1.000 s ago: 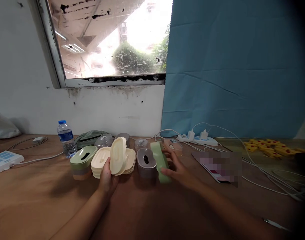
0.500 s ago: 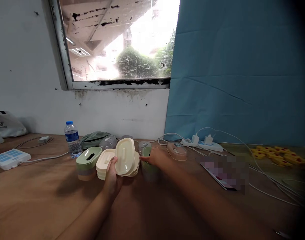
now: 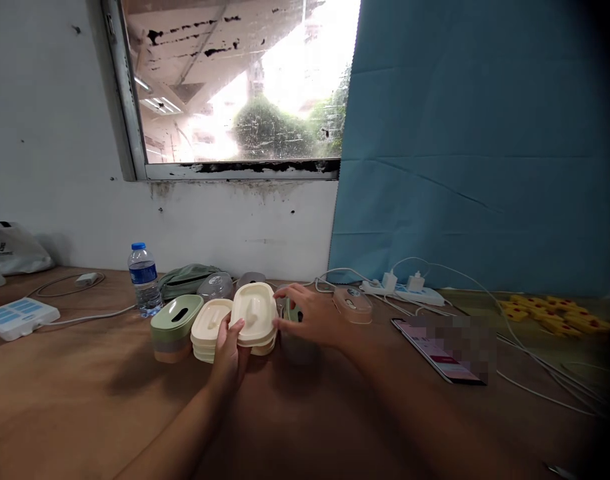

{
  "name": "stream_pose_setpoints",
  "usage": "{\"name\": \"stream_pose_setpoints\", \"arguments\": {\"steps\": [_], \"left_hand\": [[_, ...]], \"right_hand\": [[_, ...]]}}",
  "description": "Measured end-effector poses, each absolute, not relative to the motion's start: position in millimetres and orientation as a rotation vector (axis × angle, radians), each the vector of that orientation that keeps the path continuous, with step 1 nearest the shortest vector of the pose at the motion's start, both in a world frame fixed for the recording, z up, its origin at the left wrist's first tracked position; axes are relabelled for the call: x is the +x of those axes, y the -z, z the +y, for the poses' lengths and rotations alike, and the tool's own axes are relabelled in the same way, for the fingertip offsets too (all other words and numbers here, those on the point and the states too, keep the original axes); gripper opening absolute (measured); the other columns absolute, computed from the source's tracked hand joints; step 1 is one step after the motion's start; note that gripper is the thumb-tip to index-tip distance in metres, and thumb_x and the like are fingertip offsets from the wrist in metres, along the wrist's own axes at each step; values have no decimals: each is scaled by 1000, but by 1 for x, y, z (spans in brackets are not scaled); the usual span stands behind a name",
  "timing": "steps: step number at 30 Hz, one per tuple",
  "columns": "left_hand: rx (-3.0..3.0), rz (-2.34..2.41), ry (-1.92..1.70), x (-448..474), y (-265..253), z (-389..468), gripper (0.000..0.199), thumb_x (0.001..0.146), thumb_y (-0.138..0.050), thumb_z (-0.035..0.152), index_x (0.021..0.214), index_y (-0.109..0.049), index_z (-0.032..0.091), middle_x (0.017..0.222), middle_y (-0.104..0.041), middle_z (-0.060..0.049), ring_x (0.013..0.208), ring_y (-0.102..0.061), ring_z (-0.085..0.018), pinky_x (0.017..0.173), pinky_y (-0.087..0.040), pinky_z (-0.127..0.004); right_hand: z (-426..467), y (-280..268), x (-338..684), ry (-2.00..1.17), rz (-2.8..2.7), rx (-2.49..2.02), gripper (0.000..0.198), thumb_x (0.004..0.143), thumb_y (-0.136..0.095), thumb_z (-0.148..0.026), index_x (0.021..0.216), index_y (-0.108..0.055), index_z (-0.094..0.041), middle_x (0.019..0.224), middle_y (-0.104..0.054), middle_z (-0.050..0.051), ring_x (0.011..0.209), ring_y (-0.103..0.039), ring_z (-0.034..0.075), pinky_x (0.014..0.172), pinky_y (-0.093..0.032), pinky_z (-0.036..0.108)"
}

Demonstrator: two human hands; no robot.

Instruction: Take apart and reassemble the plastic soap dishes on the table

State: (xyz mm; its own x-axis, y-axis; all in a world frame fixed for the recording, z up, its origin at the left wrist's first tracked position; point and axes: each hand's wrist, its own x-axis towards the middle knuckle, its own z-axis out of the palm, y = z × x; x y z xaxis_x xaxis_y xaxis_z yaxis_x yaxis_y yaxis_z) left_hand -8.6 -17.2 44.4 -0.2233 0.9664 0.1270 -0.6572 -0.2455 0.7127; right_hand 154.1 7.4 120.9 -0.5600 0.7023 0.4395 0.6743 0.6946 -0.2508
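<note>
My left hand (image 3: 231, 347) grips cream lids (image 3: 255, 313), oval with a raised ridge in the middle, thumb on top at the lower left edge. They are held slightly tilted over another cream piece (image 3: 265, 348). My right hand (image 3: 309, 315) has its fingers apart at the right edge of these lids; whether it presses on them I cannot tell. To the left stands a stack of similar cream lids (image 3: 211, 330). Left of that is a stack of green lids (image 3: 177, 312) with dark slots over grey and peach ones. Another green stack (image 3: 295, 310) is partly hidden behind my right hand.
Clear covers (image 3: 216, 287) and a peach translucent cover (image 3: 353, 305) lie at the back. A water bottle (image 3: 145, 280) stands at left. To the right are a phone (image 3: 439, 353), a power strip (image 3: 405, 292), loose cables and yellow pieces (image 3: 555, 313).
The cream lids in my left hand have tipped from more upright to flatter and lower. My right hand has turned from the green stack towards their right edge, fingers spreading.
</note>
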Motion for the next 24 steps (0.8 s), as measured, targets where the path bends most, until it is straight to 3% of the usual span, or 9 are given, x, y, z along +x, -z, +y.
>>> {"name": "stream_pose_setpoints", "arguments": {"steps": [3,7,14,20,24], "left_hand": [[702,614,-1722,-8,-44,-17,39,76,-54,24,114,-43,20,95,-65,-4,91,-61,-19,78,-48,-28],[777,610,-1687,-6,-45,-16,41,77,-52,28,116,-41,21,98,-63,-5,96,-59,-19,81,-47,-30],[1062,1061,-1850,-6,-14,-35,42,73,-54,24,111,-39,20,120,-45,-10,112,-45,-23,97,-33,-39],[1731,1182,-2043,-26,2,-42,27,71,-54,21,95,-42,20,101,-43,-7,101,-44,-22,93,-35,-39],[1792,1264,-1845,-33,-8,-36,24,72,-49,18,95,-42,19,95,-46,-6,94,-47,-21,87,-39,-37]], "right_hand": [[-9,-114,153,-81,-2489,-845,37,73,-59,-42,105,-53,-25,109,-54,2,75,-56,13,65,-44,24],[-10,-101,148,55,-2586,-673,15,84,-49,-27,94,-59,-20,96,-59,4,85,-56,15,75,-44,25],[16,-96,140,242,-2594,-853,14,85,-51,-25,90,-58,-14,91,-61,8,86,-57,17,74,-45,26],[39,-94,116,295,-2744,-868,16,77,-61,-28,87,-63,-16,89,-66,6,85,-59,19,74,-43,26],[46,-83,102,308,-2796,-893,15,71,-66,-30,79,-68,-17,78,-70,7,80,-60,23,69,-41,29]]}}
